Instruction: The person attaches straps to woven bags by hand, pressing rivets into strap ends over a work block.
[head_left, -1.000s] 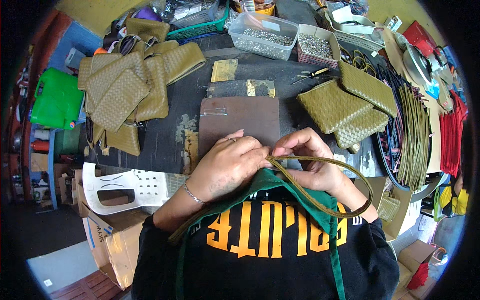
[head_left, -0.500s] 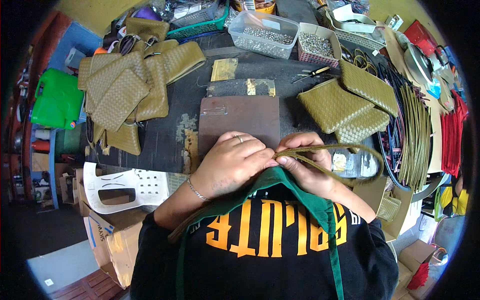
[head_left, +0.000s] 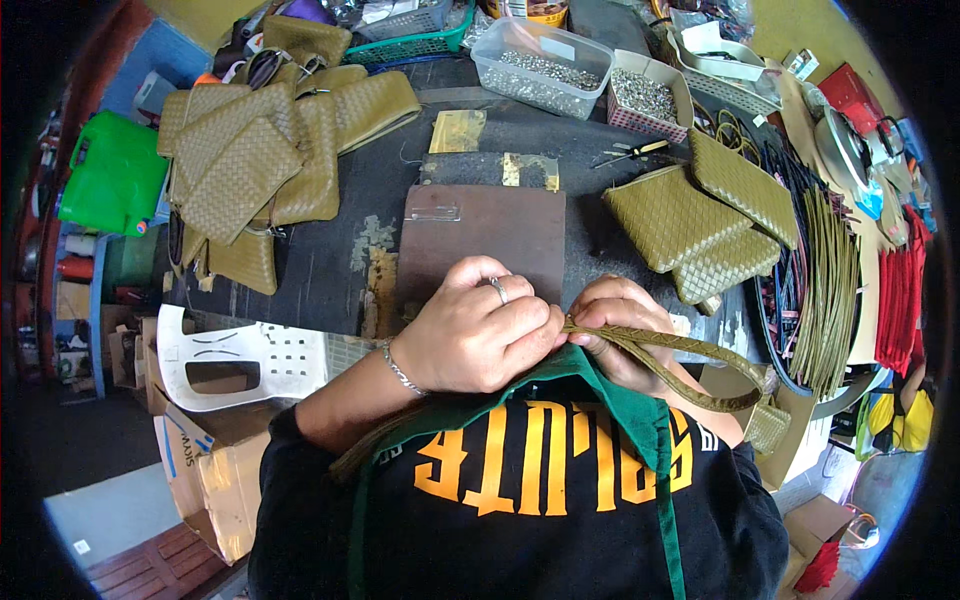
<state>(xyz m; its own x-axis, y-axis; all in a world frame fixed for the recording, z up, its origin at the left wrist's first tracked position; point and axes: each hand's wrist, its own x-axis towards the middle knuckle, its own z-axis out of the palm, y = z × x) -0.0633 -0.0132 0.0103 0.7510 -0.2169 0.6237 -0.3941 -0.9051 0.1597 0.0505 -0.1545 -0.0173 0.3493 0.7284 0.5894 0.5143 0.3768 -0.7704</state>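
An olive strap (head_left: 715, 350) loops out to the right of my hands, its two lengths brought together between my fingers. My left hand (head_left: 480, 325), with a ring and a bracelet, is closed at the strap's gathered end. Pinching the strap just beside it is my right hand (head_left: 620, 325). Both hands meet close to my chest, over the top of the green apron (head_left: 590, 390). The fingertips hide the strap's end. Beyond them a brown board (head_left: 485, 240) lies on the black worktable (head_left: 330, 270).
Woven olive pouches lie in a left pile (head_left: 235, 170) and a right stack (head_left: 665, 215). A screwdriver (head_left: 635, 153) is near the right stack. Metal pieces fill a clear bin (head_left: 540, 75) and a smaller box (head_left: 645, 95). Olive straps (head_left: 825, 270) hang at right; a white chair (head_left: 235, 360) stands at left.
Both hands have shifted slightly lower and to the right, still together on the strap. The strap's loop has dropped and tilts downward more.
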